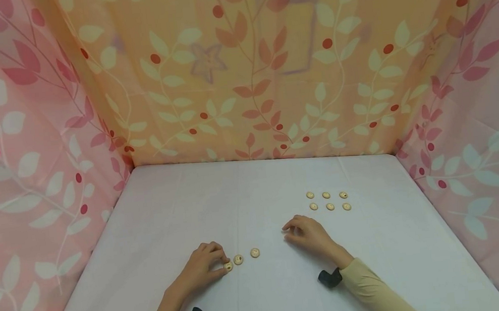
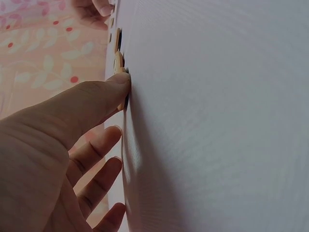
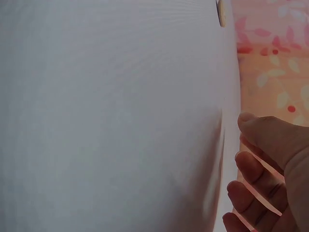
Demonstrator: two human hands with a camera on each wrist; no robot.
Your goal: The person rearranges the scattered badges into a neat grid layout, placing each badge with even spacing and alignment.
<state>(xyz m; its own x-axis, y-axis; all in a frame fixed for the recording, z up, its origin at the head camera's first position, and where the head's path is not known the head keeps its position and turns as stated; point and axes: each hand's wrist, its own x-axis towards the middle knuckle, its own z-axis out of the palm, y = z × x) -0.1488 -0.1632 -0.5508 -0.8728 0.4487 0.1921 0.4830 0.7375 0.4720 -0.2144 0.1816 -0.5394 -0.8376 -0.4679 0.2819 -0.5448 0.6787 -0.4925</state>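
Between its thumb and index finger my left hand [image 1: 203,266] pinches a small round wooden disc [image 1: 228,266] with dark marks, down at the white tabletop. Just right of it lies a second wooden disc [image 1: 238,260], and a little further right a third disc [image 1: 254,253]. Seen edge-on in the left wrist view, these discs line up beyond the thumb [image 2: 104,94]. My right hand [image 1: 309,234] is over the table to the right of this row, its fingers loosely bent and nothing between them.
Several more wooden discs [image 1: 330,207] lie in two short rows beyond my right hand. The white-covered table [image 1: 181,203] is bounded by a yellow leaf-patterned cloth [image 1: 241,75] at the back and pink patterned cloths at both sides.
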